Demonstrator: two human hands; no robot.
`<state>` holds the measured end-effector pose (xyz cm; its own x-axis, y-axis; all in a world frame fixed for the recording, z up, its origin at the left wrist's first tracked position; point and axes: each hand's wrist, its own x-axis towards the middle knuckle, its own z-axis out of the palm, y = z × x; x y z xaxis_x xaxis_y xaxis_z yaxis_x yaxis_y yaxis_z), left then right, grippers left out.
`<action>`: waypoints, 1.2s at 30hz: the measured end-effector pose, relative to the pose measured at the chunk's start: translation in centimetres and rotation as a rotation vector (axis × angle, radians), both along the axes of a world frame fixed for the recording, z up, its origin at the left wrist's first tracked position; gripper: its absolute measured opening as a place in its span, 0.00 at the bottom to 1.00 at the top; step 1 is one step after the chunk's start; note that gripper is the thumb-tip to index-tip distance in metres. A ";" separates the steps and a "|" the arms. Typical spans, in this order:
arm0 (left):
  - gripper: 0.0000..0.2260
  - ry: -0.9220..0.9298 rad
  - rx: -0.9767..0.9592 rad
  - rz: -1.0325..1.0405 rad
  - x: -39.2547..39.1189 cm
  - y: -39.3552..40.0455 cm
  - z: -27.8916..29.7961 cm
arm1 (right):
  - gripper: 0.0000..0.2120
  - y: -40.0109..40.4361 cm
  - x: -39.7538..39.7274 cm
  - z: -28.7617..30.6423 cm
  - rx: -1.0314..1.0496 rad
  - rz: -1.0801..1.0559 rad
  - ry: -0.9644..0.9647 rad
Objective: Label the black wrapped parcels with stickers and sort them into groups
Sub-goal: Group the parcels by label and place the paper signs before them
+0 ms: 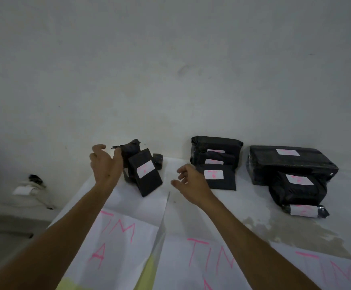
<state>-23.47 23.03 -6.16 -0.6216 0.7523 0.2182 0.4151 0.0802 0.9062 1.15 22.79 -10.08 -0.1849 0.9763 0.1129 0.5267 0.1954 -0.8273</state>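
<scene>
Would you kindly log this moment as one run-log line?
left hand: touching crumpled parcel | right hand: open, empty | parcels: three groups on table | flat parcel: labelled

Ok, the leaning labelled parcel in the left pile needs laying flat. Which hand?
Probably the right hand: open, holding nothing, just beside the leaning parcel. The left hand touches the crumpled parcel behind.

A: Where does the single view look from?
B: From the person's head, facing forward and down, wide-angle, along both bare forearms to the white paper-covered surface (243, 208).
A: How near?
B: Arm's reach; the pale grey wall (170, 59) fills the upper half
</scene>
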 end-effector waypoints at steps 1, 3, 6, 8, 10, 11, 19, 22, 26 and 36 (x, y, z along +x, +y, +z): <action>0.21 -0.063 -0.025 -0.091 -0.9 0.1 -0.2 | 0.22 0.2 -1.1 0.0 -0.037 0.026 0.004; 0.19 -0.174 -0.065 -0.273 -1.7 -0.1 -0.1 | 0.31 0.8 -2.9 -0.2 -0.117 0.068 0.029; 0.14 -0.280 -0.123 -0.461 -1.7 -0.2 0.0 | 0.40 1.9 -5.0 -0.6 -0.183 0.111 0.060; 0.15 -0.301 -0.146 -0.518 -1.6 0.0 -0.4 | 0.38 2.4 -5.8 -0.6 -0.208 0.124 0.093; 0.16 -0.310 -0.153 -0.528 -1.8 0.3 -0.6 | 0.34 2.8 -6.0 -0.8 -0.218 0.125 0.104; 0.16 -0.312 -0.155 -0.538 -1.9 0.6 -0.7 | 0.31 3.0 -6.0 -0.9 -0.226 0.130 0.109; 0.13 -0.296 -0.244 -0.612 -2.0 1.4 -0.6 | 0.18 3.2 -2.2 -1.0 -0.341 0.144 0.406; 0.13 -0.258 -0.281 -0.651 -1.6 1.5 -1.0 | 0.17 3.1 -1.3 -1.1 -0.375 0.114 0.512; 0.28 0.002 -0.311 -0.681 -0.7 1.8 -1.8 | 0.19 3.2 -1.0 -1.2 -0.433 0.143 0.615; 0.28 0.216 -0.295 -0.669 -0.3 2.7 -2.5 | 0.13 3.0 -0.8 -0.2 -0.550 0.055 0.815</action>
<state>-23.79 25.68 -8.70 0.0208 0.9997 0.0151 0.6261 -0.0248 0.7793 0.37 25.80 -10.32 -0.2990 0.9231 -0.2419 -0.2434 -0.3188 -0.9160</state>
